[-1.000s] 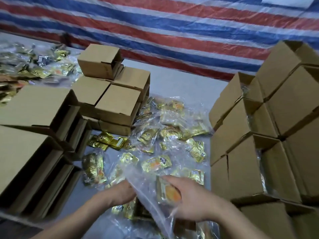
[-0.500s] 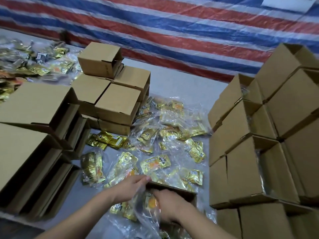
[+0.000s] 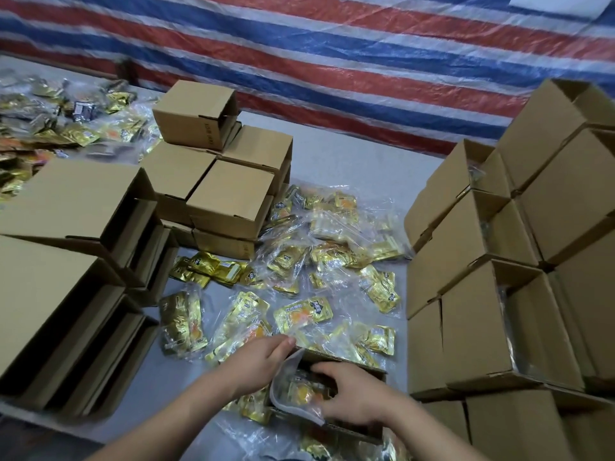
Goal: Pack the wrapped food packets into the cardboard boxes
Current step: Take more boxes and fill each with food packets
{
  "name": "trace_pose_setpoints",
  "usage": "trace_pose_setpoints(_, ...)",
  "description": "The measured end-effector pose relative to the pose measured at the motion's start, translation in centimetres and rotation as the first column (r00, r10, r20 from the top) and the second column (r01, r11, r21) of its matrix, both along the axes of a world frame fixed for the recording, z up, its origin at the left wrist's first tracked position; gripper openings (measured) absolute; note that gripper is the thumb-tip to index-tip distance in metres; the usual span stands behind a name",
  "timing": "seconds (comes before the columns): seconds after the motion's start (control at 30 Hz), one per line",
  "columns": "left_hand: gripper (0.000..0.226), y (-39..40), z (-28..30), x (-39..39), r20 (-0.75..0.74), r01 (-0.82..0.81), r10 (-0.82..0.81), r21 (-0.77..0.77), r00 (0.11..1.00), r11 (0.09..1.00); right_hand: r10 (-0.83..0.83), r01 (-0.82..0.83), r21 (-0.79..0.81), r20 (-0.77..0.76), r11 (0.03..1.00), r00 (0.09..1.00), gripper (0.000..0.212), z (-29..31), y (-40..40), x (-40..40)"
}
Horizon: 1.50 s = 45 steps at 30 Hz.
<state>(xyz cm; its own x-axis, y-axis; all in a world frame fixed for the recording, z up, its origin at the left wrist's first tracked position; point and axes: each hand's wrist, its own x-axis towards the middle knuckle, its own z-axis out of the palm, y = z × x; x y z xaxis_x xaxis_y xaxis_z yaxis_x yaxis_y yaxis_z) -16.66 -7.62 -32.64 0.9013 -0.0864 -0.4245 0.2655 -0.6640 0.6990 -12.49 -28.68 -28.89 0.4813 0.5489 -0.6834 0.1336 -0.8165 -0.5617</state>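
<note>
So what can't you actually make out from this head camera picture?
- Inside of the open box: hidden by the right hand and the clear bag it pushes in.
- How many packets are in that bag: blurred, glare on the plastic.
- Print on the loose packets: too small.
- Stacked boxes on the right: contents mostly hidden by their walls.
- Left hand: its grip on the bag's edge is unclear.

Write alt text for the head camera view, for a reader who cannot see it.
Two bare hands, left hand and right hand, push a clear plastic bag of yellow food packets into an open brown cardboard box on a grey table. More gold and yellow wrapped packets lie scattered beyond, between stacked brown cardboard boxes on both sides.
</note>
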Motion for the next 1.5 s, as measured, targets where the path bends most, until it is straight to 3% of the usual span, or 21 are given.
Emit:
trace_pose_setpoints(0.1, 0.049, -0.3, -0.3, 0.4, 0.008, -0.018, 0.017, 0.013, 1.000, 1.000, -0.129, 0.117, 0.155, 0.068, 0.981, 0.989, 0.030, 0.4, 1.1, -1.4)
trace_pose_setpoints(0.17, 0.049, -0.4, -0.4, 0.5, 0.023, -0.018, 0.018, 0.021, 1.000, 1.000, -0.083, 0.070, 0.125, 0.102, 0.990, 0.991, 0.010, -0.4, 2.7, -1.6)
trace_pose_setpoints(0.27, 0.048, -0.7, -0.5, 0.5, 0.056, 0.000, -0.002, 0.028, 0.998, 1.000, 0.066, -0.046, -0.107, 0.192, 0.993, 0.979, 0.025, -3.0, 5.2, -1.2)
trace_pose_setpoints(0.37, 0.048, -1.1, -0.5, 0.3, 0.081, 0.019, -0.025, 0.071, 0.996, 0.997, 0.083, -0.001, -0.322, 0.243, 0.947, 0.967, 0.031, -5.2, 6.5, -1.3)
trace_pose_setpoints(0.53, 0.048, -0.8, -0.5, 0.4, 0.052, 0.016, -0.020, 0.061, 0.998, 0.998, -0.015, 0.034, -0.219, 0.088, 0.975, 0.996, 0.032, -2.5, 5.9, -1.0)
trace_pose_setpoints(0.67, 0.049, -1.0, -0.3, 0.7, 0.047, 0.009, -0.011, 0.053, 0.999, 0.999, 0.033, 0.011, -0.242, 0.175, 0.970, 0.984, 0.022, 0.5, 3.5, -0.1)
trace_pose_setpoints(0.77, 0.048, -1.2, -0.3, 0.8, 0.060, 0.004, -0.008, 0.062, 0.998, 0.998, -0.038, 0.042, -0.070, 0.052, 0.997, 0.998, 0.016, 0.5, 3.7, -0.7)
trace_pose_setpoints(0.93, 0.048, -1.2, -0.3, 0.5, 0.094, 0.010, -0.015, 0.055, 0.995, 0.998, -0.103, 0.097, -0.108, -0.052, 0.989, 0.993, 0.034, -2.7, 5.3, -0.6)
trace_pose_setpoints(1.13, 0.046, -0.9, -0.5, 0.4, 0.059, -0.012, 0.013, -0.004, 0.998, 1.000, -0.064, 0.061, -0.040, -0.086, 0.997, 0.994, 0.037, -1.6, 5.6, -0.3)
trace_pose_setpoints(1.23, 0.046, -0.8, -0.5, 0.5, 0.038, -0.012, 0.013, -0.014, 0.999, 1.000, -0.108, 0.108, 0.053, 0.003, 0.993, 0.994, 0.029, 0.3, 2.5, -0.5)
trace_pose_setpoints(1.3, 0.046, -0.9, -0.5, 0.4, 0.033, -0.024, 0.025, -0.011, 0.999, 1.000, -0.231, 0.218, 0.141, 0.085, 0.966, 0.969, 0.021, 2.1, -0.2, -0.1)
trace_pose_setpoints(1.37, 0.045, -1.0, -0.6, 0.4, 0.029, -0.034, 0.034, -0.001, 0.999, 0.999, -0.286, 0.238, 0.189, 0.287, 0.953, 0.914, 0.015, 3.5, -2.5, 0.9)
trace_pose_setpoints(1.43, 0.043, -1.1, -0.7, 0.5, 0.026, -0.056, 0.056, -0.011, 0.998, 0.998, -0.144, 0.110, 0.099, 0.484, 0.989, 0.863, 0.033, 3.5, -3.9, 2.0)
trace_pose_setpoints(1.5, 0.043, -1.2, -0.7, 0.5, 0.013, -0.081, 0.081, -0.026, 0.997, 0.996, 0.019, 0.011, -0.060, 0.469, 0.998, 0.883, 0.043, 2.4, -4.0, 2.5)
